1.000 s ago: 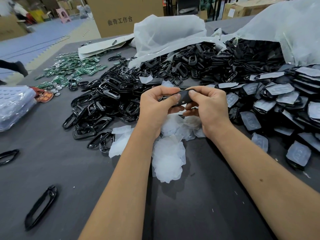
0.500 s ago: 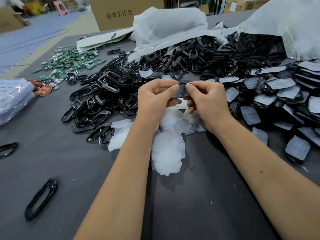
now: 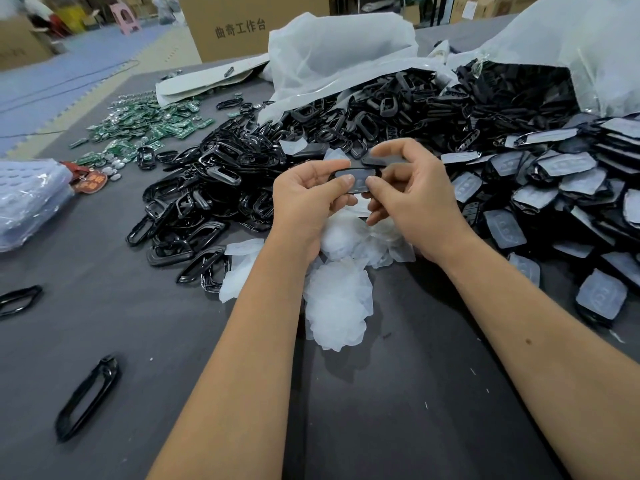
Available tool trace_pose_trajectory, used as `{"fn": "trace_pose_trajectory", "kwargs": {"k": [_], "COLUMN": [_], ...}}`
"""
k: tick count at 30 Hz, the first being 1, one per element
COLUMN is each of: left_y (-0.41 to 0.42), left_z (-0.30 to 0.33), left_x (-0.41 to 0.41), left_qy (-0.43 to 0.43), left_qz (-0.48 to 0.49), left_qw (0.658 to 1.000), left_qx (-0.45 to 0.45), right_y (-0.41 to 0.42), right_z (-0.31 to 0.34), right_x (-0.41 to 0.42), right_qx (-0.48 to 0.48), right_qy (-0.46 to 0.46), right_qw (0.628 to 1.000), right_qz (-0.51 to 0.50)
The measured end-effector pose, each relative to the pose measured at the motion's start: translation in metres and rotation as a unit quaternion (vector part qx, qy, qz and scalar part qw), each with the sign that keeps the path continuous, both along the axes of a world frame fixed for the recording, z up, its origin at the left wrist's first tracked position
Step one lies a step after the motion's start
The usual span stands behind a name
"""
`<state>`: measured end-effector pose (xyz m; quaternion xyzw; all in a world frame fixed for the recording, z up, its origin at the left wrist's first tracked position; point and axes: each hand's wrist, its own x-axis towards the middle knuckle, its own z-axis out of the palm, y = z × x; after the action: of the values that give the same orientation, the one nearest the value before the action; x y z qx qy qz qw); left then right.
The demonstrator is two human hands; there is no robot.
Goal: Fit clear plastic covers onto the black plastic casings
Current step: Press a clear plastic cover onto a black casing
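- Black, glossy and oval, the casing (image 3: 355, 180) sits at frame centre, pinched between both hands, its long axis running left to right and its broad face tilted toward the camera.
- Left hand (image 3: 308, 202) grips the casing's left end, thumb on top and curled fingers beneath.
- Right hand (image 3: 412, 199) grips the right end, thumb tip pressed on the face; its upper fingers also hold a second dark piece (image 3: 375, 161) just above the casing.
- Hazy, translucent clear cover (image 3: 356, 178) lies within the casing's oval opening; whether it is fully seated cannot be told.
- Below the hands lies a heap of thin, frosted loose covers (image 3: 337, 306) with ragged rounded outlines.
- Left of centre spreads a pile of shiny black frames (image 3: 207, 188).
- At right, fitted casings (image 3: 568, 188) overlap like tiles, matte pale faces up.
- Green circuit boards (image 3: 138, 129) scatter in the upper left.
- Everything rests on a dark grey, felt-like table (image 3: 104, 323); crumpled white plastic bags (image 3: 339, 46) rise along the top.
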<state>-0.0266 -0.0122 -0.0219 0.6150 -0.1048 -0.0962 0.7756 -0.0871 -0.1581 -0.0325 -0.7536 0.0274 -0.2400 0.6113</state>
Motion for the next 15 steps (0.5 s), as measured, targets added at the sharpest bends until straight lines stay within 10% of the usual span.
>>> {"fn": "trace_pose_trajectory", "kwargs": {"k": [9,15], "left_y": [0.008,0.0015], "left_z": [0.0058,0.0046], "left_x": [0.0067,0.005], "left_qy": [0.14,0.099], "left_qz": [-0.011,-0.033], "left_qw": [0.98,0.983], "left_qx": [-0.14,-0.154], "right_y": [0.0061,0.0095], "right_z": [0.0047,0.0055], "right_x": [-0.002,0.0001], "right_qx": [-0.239,0.044], "right_qy": [-0.089,-0.029], "right_qw": [0.966,0.998], "right_qz": [-0.031,-0.022]}}
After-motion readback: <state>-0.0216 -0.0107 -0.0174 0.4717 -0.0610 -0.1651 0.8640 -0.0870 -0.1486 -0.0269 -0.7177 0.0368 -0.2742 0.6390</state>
